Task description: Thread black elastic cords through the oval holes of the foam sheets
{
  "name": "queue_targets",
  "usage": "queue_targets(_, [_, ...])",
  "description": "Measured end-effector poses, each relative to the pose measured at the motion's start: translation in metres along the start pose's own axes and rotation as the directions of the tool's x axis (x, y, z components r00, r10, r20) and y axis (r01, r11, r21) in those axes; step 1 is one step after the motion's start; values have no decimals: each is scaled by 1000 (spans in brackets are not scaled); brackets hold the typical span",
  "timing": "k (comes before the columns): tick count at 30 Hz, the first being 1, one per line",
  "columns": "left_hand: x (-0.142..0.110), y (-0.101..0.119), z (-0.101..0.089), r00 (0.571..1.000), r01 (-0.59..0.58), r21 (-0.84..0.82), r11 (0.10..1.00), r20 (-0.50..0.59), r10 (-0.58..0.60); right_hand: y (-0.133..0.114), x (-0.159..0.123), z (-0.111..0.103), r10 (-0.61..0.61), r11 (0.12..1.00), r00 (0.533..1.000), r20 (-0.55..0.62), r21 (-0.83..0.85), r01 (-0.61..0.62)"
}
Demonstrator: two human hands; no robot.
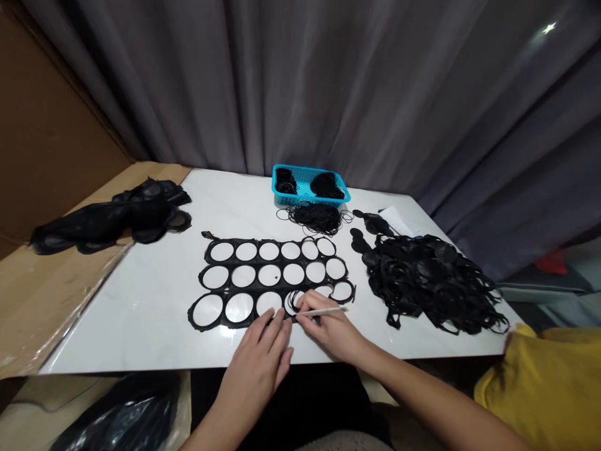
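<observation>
A black rubbery sheet (220, 283) lies flat on the table in three rows of round openings, with the white surface showing through them. My left hand (260, 354) rests its fingertips on the sheet's near edge and holds nothing. My right hand (326, 326) is pinching a thin white stick (326, 311) just to the right, over the bottom row. Its fingertips touch thin black rings (295, 301) curling up at one opening. Part of that opening is hidden by my fingers.
The white marble-look table (131, 319) carries a heap of black rubbery scraps (427, 282) at right, a tangle of thin black rings (315, 219), and a blue plastic basket (282, 170) holding black bundles. Black pieces (107, 219) lie on cardboard at left. A yellow cloth (544, 388) sits at right.
</observation>
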State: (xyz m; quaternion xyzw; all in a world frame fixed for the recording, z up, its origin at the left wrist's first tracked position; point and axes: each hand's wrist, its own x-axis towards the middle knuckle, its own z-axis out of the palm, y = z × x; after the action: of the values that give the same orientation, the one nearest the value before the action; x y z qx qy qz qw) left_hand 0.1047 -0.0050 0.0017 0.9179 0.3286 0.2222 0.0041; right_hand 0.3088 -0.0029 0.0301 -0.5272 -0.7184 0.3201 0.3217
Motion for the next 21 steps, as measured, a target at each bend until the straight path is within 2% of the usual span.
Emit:
queue_targets(3, [1,0,1,1000,-5,-7,1000,1,5,-1,-5,7,-163,972,985,55,-160,170])
queue_targets(5, [1,-1,3,1000,-13,-16,1000,-8,13,3,1,1,-189,943,981,36,-271,192])
queue_targets(8, [-1,-1,4,999,-29,-11,1000,-19,28,21,28,-32,-117,927,974,-194,-374,37])
queue_targets(11, [-2,-2,0,998,-46,-7,999,-33,46,44,62,-74,-47,920,919,-391,-375,-112])
queue_targets(13, [0,-2,-8,998,-45,-31,999,-34,44,52,77,-91,46,941,907,-419,-286,-180])
queue_targets(15, [8,-4,-15,1000,-12,-78,997,-25,10,52,83,-90,136,967,927,-351,-158,-202])
queue_targets(17, [19,-8,-18,999,47,-119,992,-13,-49,45,82,-77,185,979,952,-243,-40,-200])
queue_targets(21, [41,-23,-3,996,84,-98,992,-24,-87,27,73,-42,170,983,985,-21,76,-168])
